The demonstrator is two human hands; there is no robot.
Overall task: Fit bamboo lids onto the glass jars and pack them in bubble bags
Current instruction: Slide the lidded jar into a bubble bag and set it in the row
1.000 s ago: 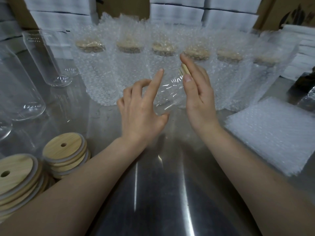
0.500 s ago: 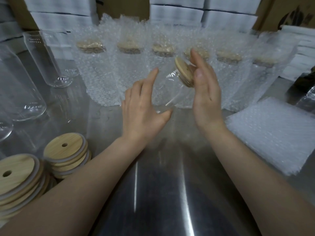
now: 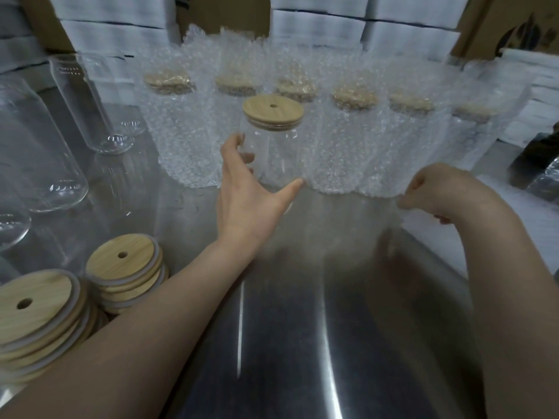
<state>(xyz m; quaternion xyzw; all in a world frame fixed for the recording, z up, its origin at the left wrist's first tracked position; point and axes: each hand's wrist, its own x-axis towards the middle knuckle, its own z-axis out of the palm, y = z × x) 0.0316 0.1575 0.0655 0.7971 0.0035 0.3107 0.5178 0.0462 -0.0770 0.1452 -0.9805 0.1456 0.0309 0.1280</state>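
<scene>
Head view, near left: two stacks of spare lids (image 3: 121, 261) lie on the steel table (image 3: 287, 343).
bare jars (image 3: 90, 107): clear glass at the far left, no lids on.
left hand (image 3: 245, 201): fingers curl round the left side of the lidded jar (image 3: 272, 152), thumb stretched across its foot.
lidded jar: upright at centre, just in front of the packed row (image 3: 354, 140), with its bamboo lid (image 3: 273, 111) seated flat.
right hand (image 3: 432, 195): fingers curled, pinching the edge of a bubble bag (image 3: 348, 225), which shows blurred and low over the table between the hands.
bag stack (image 3: 532, 225): flat bags at the right, beyond the right arm.
step: this jar looks lidded, so bagging is starting.
next move: likely open the bag's mouth and slide the jar in. The glass is slick, so the left grip should hold firm.
</scene>
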